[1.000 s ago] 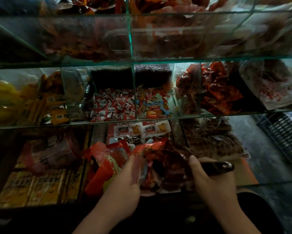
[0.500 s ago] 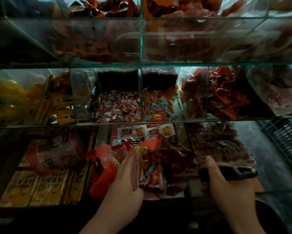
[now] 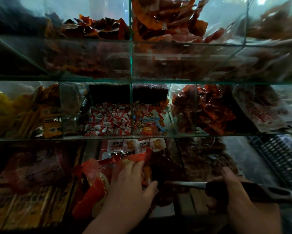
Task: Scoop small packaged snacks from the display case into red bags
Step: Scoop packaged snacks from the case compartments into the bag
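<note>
A red plastic bag sits open in the bottom middle compartment of the glass display case. My left hand holds the bag's rim, thumb out to the right. My right hand grips the dark handle of a scoop, whose metal shaft reaches left toward the bag mouth. The scoop's head is hidden in the dark among reddish-brown snack packets at the bag opening.
Glass shelves and dividers stand close above. The middle shelf holds small red-and-white candies, mixed colourful packets and red packets. Brown snacks fill the compartment to the right. Orange boxes lie lower left. A black basket stands far right.
My right hand has drawn the scoop back to the right, so its shaft now shows. My left hand has stayed on the bag rim. The view has shifted closer and downward.
</note>
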Action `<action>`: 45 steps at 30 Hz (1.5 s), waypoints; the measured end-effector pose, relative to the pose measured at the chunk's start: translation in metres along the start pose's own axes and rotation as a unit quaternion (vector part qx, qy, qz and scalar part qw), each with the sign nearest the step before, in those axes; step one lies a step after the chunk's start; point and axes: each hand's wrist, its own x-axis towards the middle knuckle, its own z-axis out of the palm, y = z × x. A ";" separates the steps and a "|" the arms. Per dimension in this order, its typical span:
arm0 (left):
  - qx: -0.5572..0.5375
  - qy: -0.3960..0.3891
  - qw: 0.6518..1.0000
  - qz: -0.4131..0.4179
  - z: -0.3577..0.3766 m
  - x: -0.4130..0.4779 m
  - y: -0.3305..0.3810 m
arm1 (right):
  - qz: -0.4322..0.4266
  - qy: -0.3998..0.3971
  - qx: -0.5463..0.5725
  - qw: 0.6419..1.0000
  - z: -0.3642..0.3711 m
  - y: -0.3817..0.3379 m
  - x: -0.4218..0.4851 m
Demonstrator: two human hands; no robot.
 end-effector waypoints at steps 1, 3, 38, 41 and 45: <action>0.020 -0.015 1.000 -0.016 0.003 0.004 0.002 | -0.003 -0.099 0.029 0.995 -0.098 -0.039 0.015; 0.025 -0.037 0.998 -0.035 0.010 0.009 0.005 | -0.013 -0.052 0.147 0.988 -0.131 -0.015 0.009; -0.024 0.197 0.973 0.114 -0.030 0.034 0.037 | -0.207 -0.142 0.152 0.956 -0.131 -0.086 0.013; -0.031 0.197 0.966 0.162 -0.042 0.069 0.056 | -0.238 -0.105 0.187 0.948 -0.133 -0.101 0.022; -0.022 0.159 0.967 0.195 -0.049 0.126 0.073 | -0.251 -0.064 0.240 0.935 -0.113 -0.103 0.051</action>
